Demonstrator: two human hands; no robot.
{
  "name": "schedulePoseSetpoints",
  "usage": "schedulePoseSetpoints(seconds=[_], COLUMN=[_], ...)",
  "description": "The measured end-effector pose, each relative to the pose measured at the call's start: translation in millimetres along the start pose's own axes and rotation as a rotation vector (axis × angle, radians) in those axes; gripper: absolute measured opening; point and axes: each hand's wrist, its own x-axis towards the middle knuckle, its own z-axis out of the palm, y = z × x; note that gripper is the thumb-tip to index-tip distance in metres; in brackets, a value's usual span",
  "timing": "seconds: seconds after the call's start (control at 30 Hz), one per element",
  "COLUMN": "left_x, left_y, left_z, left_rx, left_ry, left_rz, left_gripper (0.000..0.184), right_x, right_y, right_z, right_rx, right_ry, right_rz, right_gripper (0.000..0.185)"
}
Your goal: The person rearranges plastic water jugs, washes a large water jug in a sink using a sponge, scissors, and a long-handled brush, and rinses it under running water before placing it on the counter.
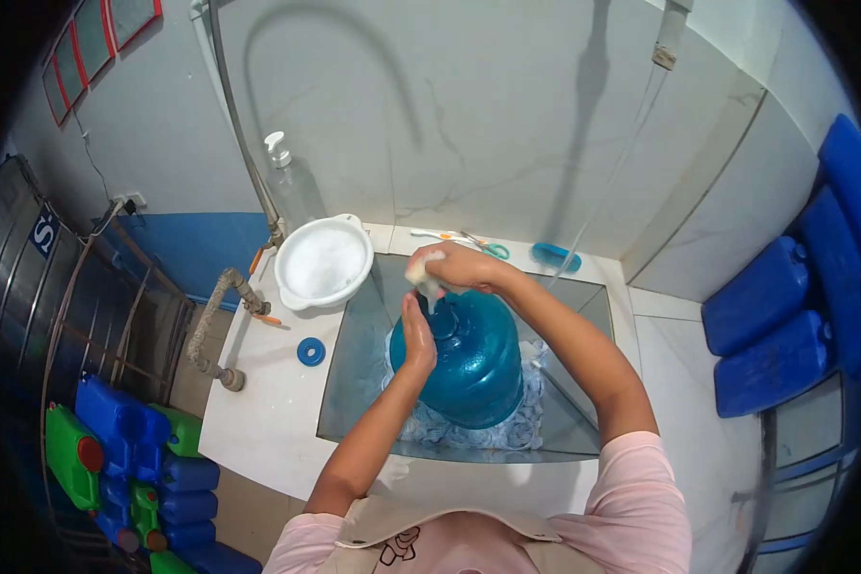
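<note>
White and sudsy inside, the basin (308, 299) sits on the left of the counter (258, 402), probably for easy reach without crowding the sink (352, 387). Next, the left hand (417, 335) holds straight fingers together, gripping nothing, beside the neck of the blue bottle (474, 378), perhaps steadying it, though contact is unclear, while the right hand (459, 266) pinches a foamy sponge (419, 272) just above. Upright on patterned cloth (529, 426) inside the sink, the bottle leaves open room toward both side walls.
</note>
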Motion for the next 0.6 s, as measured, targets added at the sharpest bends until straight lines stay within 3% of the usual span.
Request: schedulePoseSetpoints(seconds=[0.07, 0.27, 0.4, 0.47, 0.6], left_x=[6, 2, 10, 8, 3], left_y=[-2, -2, -11, -5, -8], left_z=[1, 10, 11, 12, 8], left_rx=[0.096, 0.069, 0.073, 0.094, 0.136], left_ry=[-0.209, -0.242, -0.342, -0.392, -0.289], left_rz=[0.011, -0.112, -0.069, -0.073, -0.103], left_gripper=[0.046, 0.041, 0.038, 0.048, 0.047], right_x=[1, 4, -2, -3, 22], right_y=[10, 28, 25, 24, 26], right_z=[1, 2, 10, 8, 14], right_rx=[0.015, -0.046, -0.038, -0.052, -0.061], right_ry=[0.044, 0.13, 0.22, 0.179, 0.134], right_rz=[-0.019, -0.069, -0.025, -0.011, -0.096], right_gripper=[0.027, 0.022, 0.018, 0.018, 0.024])
